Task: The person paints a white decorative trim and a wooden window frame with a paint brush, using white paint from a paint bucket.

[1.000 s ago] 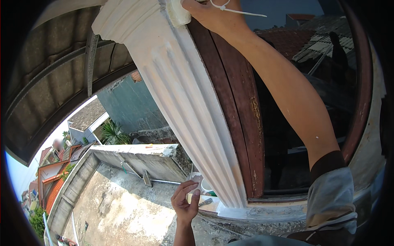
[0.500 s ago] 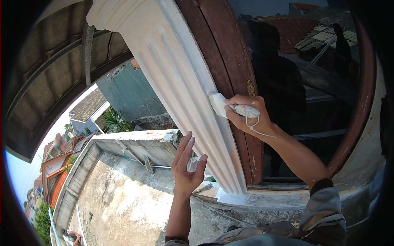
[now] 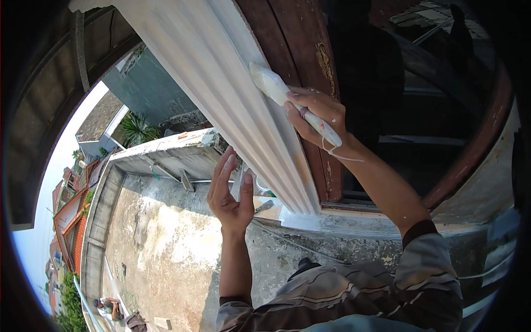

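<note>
A white-smeared paintbrush (image 3: 270, 84) is gripped by its handle in my right hand (image 3: 321, 110), a cord loop dangling from the handle's end. Its bristles rest against the pale side strip of a fluted pillar (image 3: 207, 72), close to the reddish-brown window frame (image 3: 285, 47). The pillar carries whitish, streaky paint. Raised beside the pillar's lower left edge, my left hand (image 3: 229, 196) holds nothing, its fingers up and thumb apart. Partly hidden behind that hand is a white object I cannot make out. A flat dark-ended tool (image 3: 265, 207) lies on the ledge by the pillar's foot.
Dark reflecting glass (image 3: 381, 105) fills the window at right. Below lies a stained concrete floor (image 3: 166, 221), bounded by a low wall (image 3: 105, 216). Another person (image 3: 109, 307) sits far off at lower left. A curved canopy (image 3: 44, 110) overhangs the upper left.
My right hand has moved up and left along the pillar's side strip, and the brush now points more upward. My left hand stays open. The view has shifted, showing more of my shirt.
</note>
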`<move>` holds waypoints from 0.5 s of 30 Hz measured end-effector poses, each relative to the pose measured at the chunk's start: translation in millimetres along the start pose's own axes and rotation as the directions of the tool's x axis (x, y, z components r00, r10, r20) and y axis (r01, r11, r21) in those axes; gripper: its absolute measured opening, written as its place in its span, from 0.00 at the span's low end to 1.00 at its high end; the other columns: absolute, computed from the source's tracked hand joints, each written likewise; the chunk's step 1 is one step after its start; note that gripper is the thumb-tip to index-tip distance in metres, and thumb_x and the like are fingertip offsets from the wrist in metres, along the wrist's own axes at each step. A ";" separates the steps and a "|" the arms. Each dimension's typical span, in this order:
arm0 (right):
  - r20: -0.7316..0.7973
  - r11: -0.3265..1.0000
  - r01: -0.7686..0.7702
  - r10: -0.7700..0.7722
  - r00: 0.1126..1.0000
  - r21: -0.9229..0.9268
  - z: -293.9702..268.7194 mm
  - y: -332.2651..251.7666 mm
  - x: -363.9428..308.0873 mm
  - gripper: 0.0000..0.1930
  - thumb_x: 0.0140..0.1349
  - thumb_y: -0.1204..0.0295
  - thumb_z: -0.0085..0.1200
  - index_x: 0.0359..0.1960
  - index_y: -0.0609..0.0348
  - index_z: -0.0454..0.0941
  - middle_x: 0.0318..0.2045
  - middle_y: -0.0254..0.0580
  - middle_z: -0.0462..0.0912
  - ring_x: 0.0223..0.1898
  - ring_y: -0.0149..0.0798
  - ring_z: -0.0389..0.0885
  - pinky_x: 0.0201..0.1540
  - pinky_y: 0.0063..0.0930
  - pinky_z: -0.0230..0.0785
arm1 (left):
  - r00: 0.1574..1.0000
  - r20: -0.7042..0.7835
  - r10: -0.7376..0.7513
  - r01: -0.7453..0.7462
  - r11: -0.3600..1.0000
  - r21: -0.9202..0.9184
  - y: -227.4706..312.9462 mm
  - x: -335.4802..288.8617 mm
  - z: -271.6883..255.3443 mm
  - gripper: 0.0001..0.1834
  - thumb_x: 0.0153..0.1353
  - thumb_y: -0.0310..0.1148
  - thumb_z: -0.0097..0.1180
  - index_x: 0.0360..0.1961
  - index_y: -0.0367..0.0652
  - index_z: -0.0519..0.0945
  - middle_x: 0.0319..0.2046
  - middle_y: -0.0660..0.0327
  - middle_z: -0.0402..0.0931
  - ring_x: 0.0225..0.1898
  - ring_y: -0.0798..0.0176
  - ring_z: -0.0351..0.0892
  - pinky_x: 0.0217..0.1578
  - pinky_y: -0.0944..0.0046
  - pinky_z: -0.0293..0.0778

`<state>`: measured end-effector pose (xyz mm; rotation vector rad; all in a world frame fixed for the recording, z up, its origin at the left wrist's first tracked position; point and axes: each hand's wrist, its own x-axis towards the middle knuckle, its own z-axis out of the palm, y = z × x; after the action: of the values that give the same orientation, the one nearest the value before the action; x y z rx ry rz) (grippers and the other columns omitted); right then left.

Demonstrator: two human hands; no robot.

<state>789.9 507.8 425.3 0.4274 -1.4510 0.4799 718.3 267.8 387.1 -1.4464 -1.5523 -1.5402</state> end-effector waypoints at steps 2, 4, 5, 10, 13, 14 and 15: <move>0.102 0.982 -0.145 0.157 0.982 -0.121 -26.8 -18.2 -87.6 0.13 0.54 0.84 0.67 0.41 0.67 0.82 0.38 0.57 0.88 0.37 0.45 0.90 0.41 0.32 0.83 | 0.999 0.024 -0.036 0.036 0.999 -0.018 -7.5 -16.7 3.6 0.22 0.66 0.26 0.60 0.62 0.34 0.77 0.62 0.45 0.76 0.63 0.50 0.76 0.56 0.54 0.75; 0.139 0.965 -0.229 0.246 0.959 -0.131 -38.4 -25.1 -164.0 0.14 0.52 0.86 0.67 0.41 0.70 0.81 0.37 0.56 0.88 0.37 0.48 0.90 0.42 0.33 0.82 | 0.997 0.031 -0.068 0.068 0.998 -0.007 -8.4 -28.7 3.7 0.22 0.67 0.25 0.60 0.61 0.34 0.77 0.62 0.44 0.76 0.62 0.50 0.77 0.56 0.54 0.75; 0.154 0.954 -0.280 0.295 0.943 -0.108 -45.8 -25.9 -188.2 0.13 0.54 0.85 0.67 0.42 0.69 0.82 0.37 0.57 0.88 0.36 0.44 0.90 0.39 0.29 0.81 | 0.996 0.062 -0.061 0.061 0.998 0.004 -10.7 -32.9 6.0 0.21 0.67 0.25 0.60 0.61 0.34 0.77 0.61 0.44 0.77 0.62 0.50 0.77 0.56 0.54 0.75; 0.219 0.912 -0.409 0.401 0.890 -0.008 -50.2 -32.3 -140.5 0.11 0.53 0.85 0.66 0.38 0.69 0.82 0.30 0.52 0.86 0.29 0.35 0.87 0.30 0.24 0.77 | 0.992 0.096 -0.087 0.086 0.996 0.007 -6.1 -48.2 4.6 0.19 0.67 0.24 0.60 0.59 0.34 0.79 0.59 0.42 0.78 0.60 0.49 0.79 0.54 0.55 0.77; 0.050 0.953 -0.302 0.301 0.952 0.007 -36.8 -23.8 -62.6 0.09 0.54 0.84 0.66 0.37 0.67 0.85 0.33 0.50 0.88 0.29 0.31 0.87 0.30 0.21 0.78 | 0.992 0.073 -0.106 0.106 0.994 0.004 -5.6 -49.1 7.5 0.20 0.67 0.26 0.60 0.59 0.32 0.78 0.59 0.42 0.78 0.59 0.49 0.80 0.53 0.55 0.77; -0.045 0.968 -0.250 0.250 0.967 0.010 -32.0 -18.6 -47.2 0.08 0.55 0.84 0.66 0.37 0.66 0.85 0.34 0.49 0.89 0.29 0.32 0.87 0.30 0.21 0.78 | 0.993 0.059 -0.103 0.103 0.995 0.000 -4.9 -49.5 9.7 0.20 0.67 0.26 0.60 0.59 0.32 0.78 0.59 0.42 0.78 0.59 0.49 0.80 0.53 0.54 0.77; -0.072 0.993 -0.106 0.102 0.992 -0.046 -27.4 -10.9 -38.4 0.09 0.55 0.84 0.67 0.39 0.65 0.85 0.34 0.48 0.89 0.29 0.32 0.87 0.31 0.21 0.79 | 0.993 0.052 -0.102 0.103 0.995 -0.008 -6.9 -50.7 10.8 0.20 0.68 0.27 0.60 0.59 0.32 0.78 0.59 0.42 0.78 0.59 0.49 0.80 0.53 0.54 0.77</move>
<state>816.5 511.9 385.0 0.2936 -1.4196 0.5357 730.6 263.1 336.5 -1.4425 -1.6744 -1.5836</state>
